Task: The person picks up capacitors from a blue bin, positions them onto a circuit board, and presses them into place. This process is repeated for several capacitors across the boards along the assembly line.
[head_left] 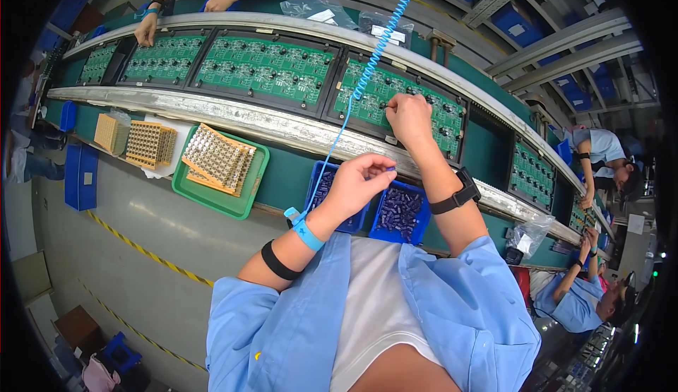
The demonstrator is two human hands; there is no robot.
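Observation:
My left hand [361,181] is closed in a pinch, with a small dark purple component [391,169] at its thumb and fingertips. It hovers over the near rail, just above two blue bins. Loose dark purple cylindrical components [401,212] fill the right bin [421,231]; similar ones lie in the left bin [311,180], partly covered by my forearm. Farther up, my right hand [409,119] is pinched over a green circuit board panel [364,106] in a black frame. Whatever its fingertips hold is hidden. A blue wrist strap [308,236] with a coiled cord [385,35] circles my left wrist.
More framed board panels [265,67] line the conveyor between metal rails [176,106]. Left of the bins, a green tray [244,210] carries blocks of gridded parts [219,159]. Across the line, a co-worker's hand [146,30] reaches over a board; other people work at far right.

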